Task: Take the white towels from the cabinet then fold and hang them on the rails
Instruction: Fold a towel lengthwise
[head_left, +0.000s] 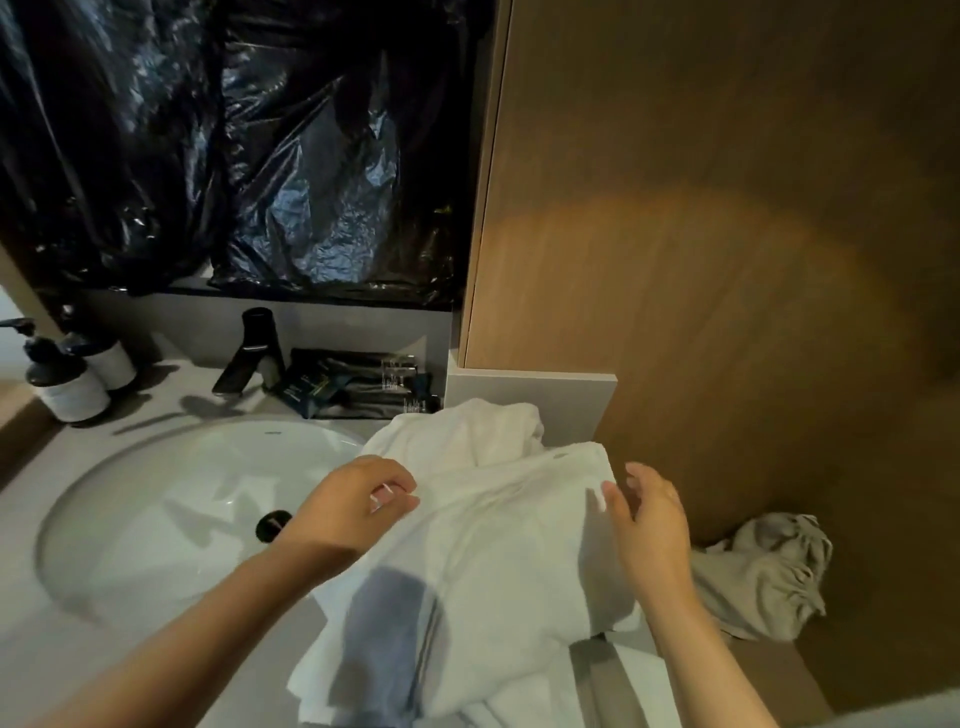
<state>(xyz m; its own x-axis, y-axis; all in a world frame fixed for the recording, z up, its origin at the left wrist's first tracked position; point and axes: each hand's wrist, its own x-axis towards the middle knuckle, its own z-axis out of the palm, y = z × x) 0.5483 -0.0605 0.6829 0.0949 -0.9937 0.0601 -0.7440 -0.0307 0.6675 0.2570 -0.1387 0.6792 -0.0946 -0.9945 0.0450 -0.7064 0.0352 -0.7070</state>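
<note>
White towels (498, 519) out of the cabinet, heaped unfolded just right of sink (156, 493); folding and hanging remain. Left hand (358, 499) curled at towel edge, grip unclear. Right hand (649, 525) loosely spread, holding nothing.

White towels (498, 525) — black faucet (249, 353)

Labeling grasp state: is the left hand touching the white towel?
Cannot tell. Head view: the left hand overlaps the white towel with curled fingers, but blur and the single angle hide whether they pinch it or hover.
</note>
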